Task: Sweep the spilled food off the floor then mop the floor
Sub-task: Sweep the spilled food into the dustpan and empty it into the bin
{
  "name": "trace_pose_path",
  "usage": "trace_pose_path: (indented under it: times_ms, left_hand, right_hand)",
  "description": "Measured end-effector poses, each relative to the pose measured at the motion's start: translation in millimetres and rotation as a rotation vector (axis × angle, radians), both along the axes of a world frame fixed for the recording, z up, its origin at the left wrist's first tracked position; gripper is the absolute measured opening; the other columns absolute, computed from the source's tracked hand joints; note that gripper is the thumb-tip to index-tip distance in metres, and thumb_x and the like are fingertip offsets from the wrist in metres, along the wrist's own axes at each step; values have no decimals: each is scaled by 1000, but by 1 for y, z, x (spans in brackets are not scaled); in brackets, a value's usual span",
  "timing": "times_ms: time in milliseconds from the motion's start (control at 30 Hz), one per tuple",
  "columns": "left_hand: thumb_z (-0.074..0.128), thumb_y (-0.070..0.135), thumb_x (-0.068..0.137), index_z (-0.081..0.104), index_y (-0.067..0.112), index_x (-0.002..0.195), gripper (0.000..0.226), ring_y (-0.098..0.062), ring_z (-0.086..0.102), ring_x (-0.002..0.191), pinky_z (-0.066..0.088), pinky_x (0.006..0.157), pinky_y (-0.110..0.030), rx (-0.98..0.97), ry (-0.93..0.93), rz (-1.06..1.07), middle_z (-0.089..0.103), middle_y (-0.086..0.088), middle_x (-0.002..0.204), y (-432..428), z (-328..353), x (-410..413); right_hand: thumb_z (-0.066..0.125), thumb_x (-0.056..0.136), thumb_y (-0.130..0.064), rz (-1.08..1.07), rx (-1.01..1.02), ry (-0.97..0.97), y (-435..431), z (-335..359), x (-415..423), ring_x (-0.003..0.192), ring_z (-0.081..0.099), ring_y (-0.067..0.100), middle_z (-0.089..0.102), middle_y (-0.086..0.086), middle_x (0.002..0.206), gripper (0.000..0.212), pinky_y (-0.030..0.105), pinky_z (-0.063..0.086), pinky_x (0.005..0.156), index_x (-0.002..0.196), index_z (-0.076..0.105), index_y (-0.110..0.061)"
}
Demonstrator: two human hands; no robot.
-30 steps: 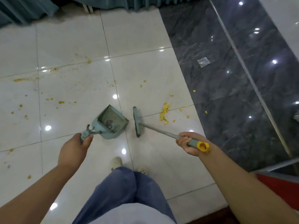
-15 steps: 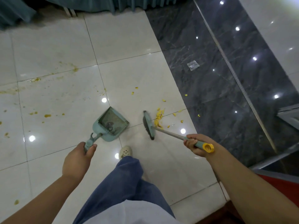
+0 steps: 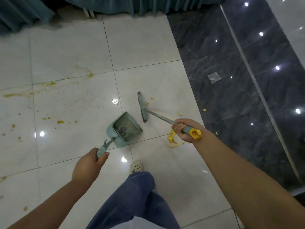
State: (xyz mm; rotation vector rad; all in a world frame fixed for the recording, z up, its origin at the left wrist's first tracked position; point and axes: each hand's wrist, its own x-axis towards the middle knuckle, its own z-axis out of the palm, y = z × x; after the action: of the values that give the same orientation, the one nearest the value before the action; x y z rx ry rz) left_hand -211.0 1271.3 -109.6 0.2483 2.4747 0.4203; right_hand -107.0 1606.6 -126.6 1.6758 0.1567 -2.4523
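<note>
My left hand (image 3: 89, 164) grips the handle of a teal dustpan (image 3: 125, 128), whose mouth points up and right on the white tile floor. My right hand (image 3: 184, 129) grips the teal broom (image 3: 142, 107) near its yellow end cap (image 3: 195, 133). The broom head stands just right of the dustpan, past most of the food. A pile of yellow food scraps (image 3: 172, 140) lies under my right hand. Loose yellow bits (image 3: 180, 114) lie around the broom. Yellow-brown smears and crumbs (image 3: 60, 121) spread over the tiles to the left.
Teal curtains (image 3: 115, 5) hang along the far edge. A dark marble strip (image 3: 231, 100) with a metal rail runs down the right side, with a small clear wrapper (image 3: 214, 77) on it. My leg and white shoe (image 3: 136, 167) are below the dustpan.
The broom head has moved further away and up, leaving the yellow pile behind, near my right hand. The dustpan has stayed beside it. The view has moved closer and forward.
</note>
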Motion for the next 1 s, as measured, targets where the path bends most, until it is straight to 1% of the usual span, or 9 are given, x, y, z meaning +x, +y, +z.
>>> trace_pose_path:
  times_ms: [67,200,333,500,600,667,767,867,1000]
  left_hand:
    - [50,40,93,54,9,79,34,-23,53,57,37,52,-31,-15,-5,-19,55,-5,59,1,-2,-11]
    - [51,40,92,52,11,76,33,-21,51,56,36,52,-30,-2,-19,-15,54,-4,59,7,-6,-28]
    - [50,39,93,49,12,74,33,-18,49,55,35,51,-29,27,-39,-63,53,-3,59,25,-4,-32]
    - [49,40,93,46,12,73,34,-18,48,56,32,50,-28,59,-48,-145,53,-5,62,61,4,-26]
    - [49,40,94,46,13,73,34,-16,47,56,32,50,-27,71,-42,-197,52,-3,62,81,9,-20]
    - [48,40,94,48,12,76,33,-16,47,57,33,50,-27,79,-39,-235,52,-3,62,91,12,-17]
    - [48,40,94,51,10,81,32,-16,49,57,35,51,-27,87,-30,-292,54,-3,63,104,15,-11]
    - [50,39,94,50,12,78,31,-17,49,56,33,50,-28,97,-16,-328,54,-4,61,118,16,-3]
    - [51,38,93,51,11,78,31,-17,48,56,36,52,-29,114,-25,-362,54,-4,61,147,16,9]
  right_hand:
    - [43,97,-7,-68,-11,45,1,-18,-27,30,44,12,50,17,61,5,15,40,30,98,42,-2]
    - [44,88,3,-382,-88,31,18,-38,-50,36,46,16,43,7,80,28,19,40,30,114,36,-5]
    - [59,88,0,-614,-1,9,33,-35,-11,66,61,10,59,-5,107,43,13,50,45,129,48,-8]
    - [42,94,-9,-985,-160,-106,48,-31,53,51,50,15,48,-12,121,22,22,41,28,110,53,2]
    - [43,93,-16,-1041,-136,-201,47,-46,103,53,54,19,45,-17,118,37,27,43,32,128,50,-12]
    - [43,92,-17,-969,-70,-204,38,-46,131,61,56,15,47,-12,117,38,27,47,35,129,49,-10]
    - [40,92,-2,-981,70,-123,25,-32,158,56,59,13,51,-3,95,19,22,50,45,108,49,-5]
    - [46,86,1,-957,-30,-67,16,-9,178,39,50,12,45,6,72,7,16,43,32,93,46,-1]
    - [56,70,12,-936,-79,16,33,14,191,29,45,12,43,12,57,29,13,38,28,93,44,1]
